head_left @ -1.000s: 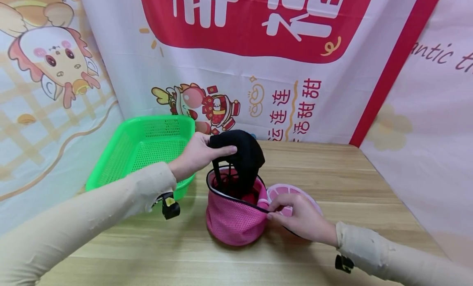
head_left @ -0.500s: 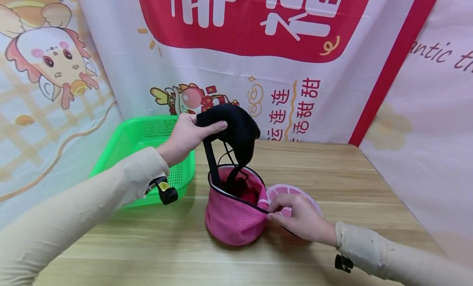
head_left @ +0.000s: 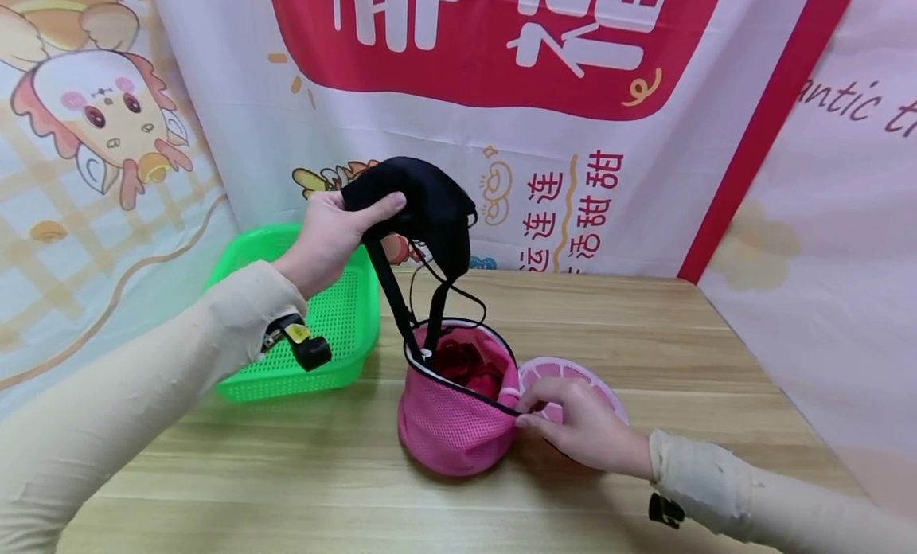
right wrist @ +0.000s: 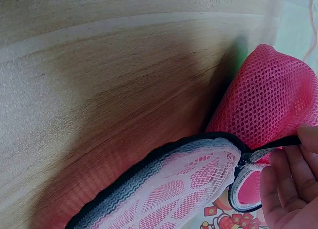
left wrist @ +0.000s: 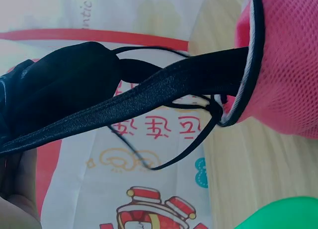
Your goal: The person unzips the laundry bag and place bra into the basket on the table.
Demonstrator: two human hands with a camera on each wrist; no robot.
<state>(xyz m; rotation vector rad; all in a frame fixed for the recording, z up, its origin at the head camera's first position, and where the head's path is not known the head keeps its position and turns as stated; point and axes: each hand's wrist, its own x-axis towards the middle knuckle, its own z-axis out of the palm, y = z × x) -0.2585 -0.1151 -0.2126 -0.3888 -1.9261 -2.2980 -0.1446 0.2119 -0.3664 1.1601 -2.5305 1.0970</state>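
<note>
In the head view my left hand (head_left: 322, 239) pinches a black bra (head_left: 423, 208) by its upper edge and holds it above a round pink mesh laundry bag (head_left: 458, 435). The bra's straps (left wrist: 164, 85) and thin cords hang down, their lower ends inside the bag's opening. Some dark red fabric (head_left: 469, 363) lies in the bag, partly hidden by the front rim. My right hand (head_left: 580, 427) pinches the bag's black-edged rim on the right side. The bag's round lid (right wrist: 169, 199), pink with a white segment pattern, is folded back beside it, partly behind that hand.
A green plastic basket (head_left: 368, 339) stands on the wooden table (head_left: 688, 355) at the left, partly hidden by my left arm. Printed cloth curtains (head_left: 573, 140) hang behind the table and along both sides.
My left hand has moved up and to the left, drawing the black bra most of the way out of the bag. My right hand has stayed at the rim.
</note>
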